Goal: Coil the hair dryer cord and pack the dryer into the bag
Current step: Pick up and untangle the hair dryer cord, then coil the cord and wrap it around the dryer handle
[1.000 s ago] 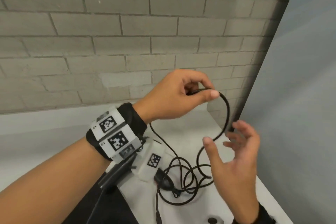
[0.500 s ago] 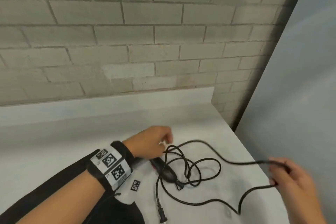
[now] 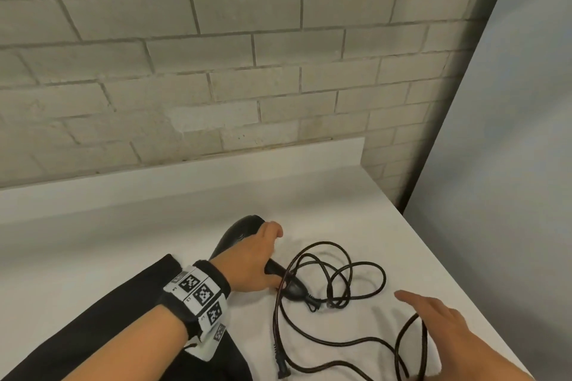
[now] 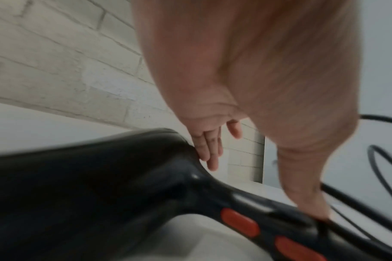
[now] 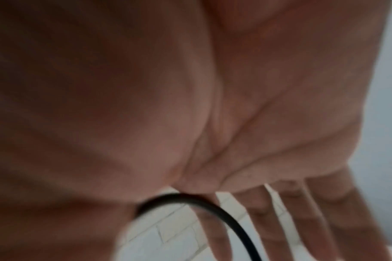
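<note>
A black hair dryer (image 3: 240, 233) lies on the white counter (image 3: 154, 226). My left hand (image 3: 263, 258) grips its handle: the fingers (image 4: 210, 155) reach round the far side and the thumb presses near two red switches (image 4: 239, 224). The black cord (image 3: 343, 275) lies in loose, untidy loops to the right, with its plug (image 3: 282, 373) at the front. My right hand (image 3: 436, 322) hovers open over the cord's outer loop. A strand of the cord (image 5: 213, 208) runs through the crook of its thumb, and the fingers are straight. The black bag (image 3: 117, 318) lies under my left forearm.
A grey brick wall (image 3: 278, 71) backs the counter behind a low white upstand (image 3: 216, 170). The counter's right edge (image 3: 448, 272) runs diagonally next to a pale blue-grey wall (image 3: 510, 164). Bare counter lies left of and behind the dryer.
My left hand dropped from holding the cord up and took hold of the dryer's handle. My right hand released its pinch on the cord and opened, moving in from the far right.
</note>
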`<state>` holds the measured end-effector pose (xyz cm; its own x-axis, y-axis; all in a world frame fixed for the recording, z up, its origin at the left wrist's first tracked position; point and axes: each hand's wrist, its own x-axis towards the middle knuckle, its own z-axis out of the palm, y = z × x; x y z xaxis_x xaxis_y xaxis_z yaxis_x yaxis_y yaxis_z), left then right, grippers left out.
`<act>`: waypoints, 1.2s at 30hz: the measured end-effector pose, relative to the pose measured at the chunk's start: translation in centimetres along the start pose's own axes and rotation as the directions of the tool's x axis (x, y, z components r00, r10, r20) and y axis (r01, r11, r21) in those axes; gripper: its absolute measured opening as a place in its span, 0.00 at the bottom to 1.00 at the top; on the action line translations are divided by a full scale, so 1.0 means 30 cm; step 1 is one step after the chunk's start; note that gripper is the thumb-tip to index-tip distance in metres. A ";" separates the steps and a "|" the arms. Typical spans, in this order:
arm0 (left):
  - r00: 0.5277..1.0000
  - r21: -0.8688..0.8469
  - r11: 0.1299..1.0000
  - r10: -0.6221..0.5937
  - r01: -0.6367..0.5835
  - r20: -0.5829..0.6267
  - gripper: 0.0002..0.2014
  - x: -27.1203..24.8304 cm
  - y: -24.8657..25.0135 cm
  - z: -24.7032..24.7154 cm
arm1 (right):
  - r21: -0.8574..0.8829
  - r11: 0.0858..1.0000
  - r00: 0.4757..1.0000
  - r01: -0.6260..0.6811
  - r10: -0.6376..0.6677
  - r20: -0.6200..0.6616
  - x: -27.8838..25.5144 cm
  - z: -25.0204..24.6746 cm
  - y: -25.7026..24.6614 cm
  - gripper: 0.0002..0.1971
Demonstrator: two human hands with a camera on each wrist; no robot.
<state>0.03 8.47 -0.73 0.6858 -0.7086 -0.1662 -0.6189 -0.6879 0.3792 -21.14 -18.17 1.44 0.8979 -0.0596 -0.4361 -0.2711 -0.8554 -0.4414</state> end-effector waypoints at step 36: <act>0.806 -0.404 0.896 -0.097 -0.186 -0.584 0.22 -0.376 0.124 -0.184 | 0.480 0.581 0.671 0.658 -0.163 -0.723 0.090 -0.043 -0.548 0.19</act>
<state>-7.90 14.76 7.57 0.8363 -0.4126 0.3612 -0.5266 -0.4210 0.7385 -13.82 -4.94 8.53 0.8978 -0.2721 0.3461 0.2668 -0.2892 -0.9193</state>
